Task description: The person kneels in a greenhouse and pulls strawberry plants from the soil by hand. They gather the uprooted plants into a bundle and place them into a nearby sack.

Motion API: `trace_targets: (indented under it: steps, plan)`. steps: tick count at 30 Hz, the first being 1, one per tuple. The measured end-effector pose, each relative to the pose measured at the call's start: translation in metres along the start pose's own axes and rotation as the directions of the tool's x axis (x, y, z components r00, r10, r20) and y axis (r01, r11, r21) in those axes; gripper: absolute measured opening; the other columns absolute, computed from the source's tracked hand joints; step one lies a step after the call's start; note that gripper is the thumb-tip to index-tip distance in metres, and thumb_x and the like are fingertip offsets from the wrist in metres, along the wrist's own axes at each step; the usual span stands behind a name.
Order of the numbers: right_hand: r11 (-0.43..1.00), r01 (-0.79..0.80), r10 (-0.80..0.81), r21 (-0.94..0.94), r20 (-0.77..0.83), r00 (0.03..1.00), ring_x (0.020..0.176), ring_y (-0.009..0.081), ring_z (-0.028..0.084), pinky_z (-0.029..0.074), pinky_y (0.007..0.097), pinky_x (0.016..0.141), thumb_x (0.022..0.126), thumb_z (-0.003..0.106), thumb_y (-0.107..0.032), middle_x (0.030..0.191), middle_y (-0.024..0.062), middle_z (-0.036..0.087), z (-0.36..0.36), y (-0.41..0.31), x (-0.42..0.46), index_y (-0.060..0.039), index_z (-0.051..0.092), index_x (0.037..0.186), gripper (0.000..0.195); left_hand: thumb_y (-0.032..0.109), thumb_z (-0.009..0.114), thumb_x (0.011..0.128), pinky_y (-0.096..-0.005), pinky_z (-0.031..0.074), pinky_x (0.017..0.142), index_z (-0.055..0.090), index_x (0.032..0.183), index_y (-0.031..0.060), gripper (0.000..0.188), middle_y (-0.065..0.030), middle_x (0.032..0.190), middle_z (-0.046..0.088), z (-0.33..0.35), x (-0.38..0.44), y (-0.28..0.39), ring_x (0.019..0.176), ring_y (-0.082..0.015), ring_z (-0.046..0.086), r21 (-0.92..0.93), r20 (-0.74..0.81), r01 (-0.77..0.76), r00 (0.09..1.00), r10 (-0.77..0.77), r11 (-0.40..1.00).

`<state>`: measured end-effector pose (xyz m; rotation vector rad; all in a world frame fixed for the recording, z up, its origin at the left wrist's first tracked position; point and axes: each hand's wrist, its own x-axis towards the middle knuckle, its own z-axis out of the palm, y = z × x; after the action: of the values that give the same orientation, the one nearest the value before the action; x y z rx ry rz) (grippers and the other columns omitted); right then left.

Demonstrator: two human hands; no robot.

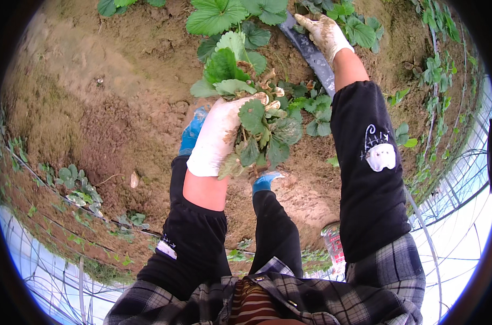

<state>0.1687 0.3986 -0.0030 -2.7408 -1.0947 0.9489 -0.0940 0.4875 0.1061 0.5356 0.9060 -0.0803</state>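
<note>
My left hand (229, 126), in a soiled white glove, is closed around a bunch of uprooted-looking strawberry plants (270, 134); some leaves are wilted and brown, and they spread over both sides of the fist. At the top right, my right hand (323, 32) wears a muddy white glove. Its index finger and thumb reach into a leafy strawberry plant (357, 30) beside a dark flat hose (307, 48). Leaves cover part of the fingertips, so whether they grip anything is unclear. Larger strawberry leaves (217, 16) stand above my left hand.
Bare brown soil (108, 81) surrounds the plants. Below my left hand are my feet in blue covers (193, 130). Rows of small plants along thin lines run at the left (79, 191) and right (437, 73). A clear container with red print (334, 243) stands near my right elbow.
</note>
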Motion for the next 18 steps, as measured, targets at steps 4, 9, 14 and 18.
trace_targets:
  steps: [4,9,14,18]
  plan:
    - [0.735,0.286,-0.389,-0.615,-0.036,0.921,0.102,0.0285,0.053,0.04,0.0311,0.087,0.084,0.05,-0.024,0.103,0.0146,0.059,0.012,0.02,0.003,-0.0106,0.048,0.119,0.037,0.022,0.057,0.08,-0.0248,0.042,0.077,0.062,0.093,-0.0019,0.028,-0.0067,0.094,0.06,0.0,0.004,-0.004,0.087,-0.0125,0.054,-0.016,0.042,-0.012,0.999,0.013,1.0]
    - [0.971,-0.085,0.15,0.222,-0.296,0.943,0.096,0.0311,0.054,0.041,0.0347,0.083,0.083,0.053,-0.021,0.099,0.02,0.058,0.027,0.003,0.0,-0.0004,0.049,0.108,0.033,0.012,0.054,0.081,-0.0273,0.048,0.068,0.053,0.104,-0.0034,0.028,-0.0083,0.09,0.06,0.002,0.004,-0.004,0.077,-0.0145,0.058,-0.091,0.049,-0.024,0.998,0.028,0.996]
    - [0.88,-0.211,0.362,0.426,-0.313,0.878,0.098,0.035,0.052,0.04,0.0332,0.087,0.082,0.055,-0.03,0.104,0.0235,0.055,0.006,-0.011,-0.016,0.001,0.051,0.107,0.04,0.013,0.054,0.08,-0.0261,0.048,0.067,0.054,0.103,-0.003,0.028,-0.0074,0.09,0.06,-0.002,0.006,-0.01,0.078,-0.0137,0.058,-0.013,0.113,-0.069,0.991,0.07,0.998]
    - [0.824,-0.216,0.409,0.523,-0.287,0.866,0.091,0.0186,0.054,0.049,0.0275,0.074,0.084,0.054,-0.02,0.101,0.0136,0.055,-0.008,-0.009,-0.04,-0.0018,0.049,0.109,0.031,0.014,0.056,0.08,-0.0252,0.047,0.067,0.055,0.102,-0.0026,0.028,-0.0069,0.09,0.06,-0.012,0.007,-0.011,0.077,-0.0131,0.058,-0.025,0.063,-0.079,0.995,0.081,0.997]
